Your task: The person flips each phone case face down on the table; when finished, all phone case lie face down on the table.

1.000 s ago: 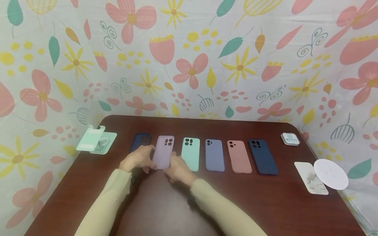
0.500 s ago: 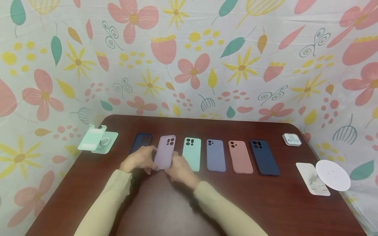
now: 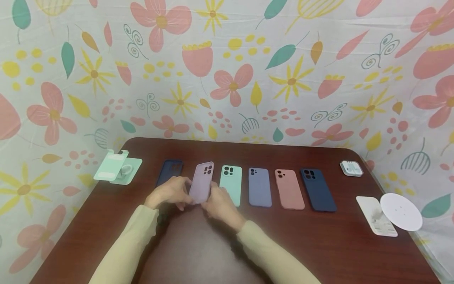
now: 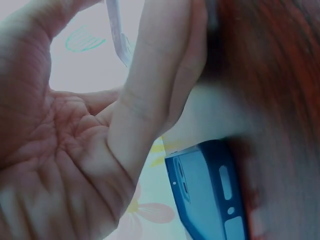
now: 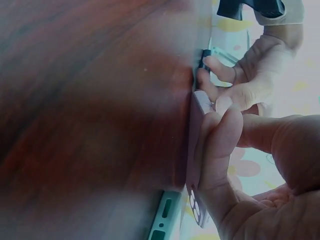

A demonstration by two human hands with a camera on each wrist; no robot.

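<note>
A lavender phone case (image 3: 201, 183) with round camera holes is tilted on the table, its right side raised. My left hand (image 3: 171, 191) pinches its left edge near the bottom corner, and my right hand (image 3: 222, 205) grips the lower right edge. In the right wrist view, thumb and fingers close around the lavender case (image 5: 194, 150). Left of it lies a dark blue case (image 3: 170, 169) with its inner side up, partly behind my left hand. A mint case (image 3: 231, 182) lies just right of the lavender one, partly covered by my right hand.
Further right in the row lie a periwinkle case (image 3: 260, 188), a pink case (image 3: 290, 190) and a navy case (image 3: 319, 191). A mint folding stand (image 3: 115, 167) is at the left edge. On the right are a small boxed item (image 3: 351, 168) and a white stand (image 3: 400, 211).
Between my hands, the lavender case has tilted more, its right side rising, and shifted slightly right. Both hands keep hold of it. The other cases stay in place.
</note>
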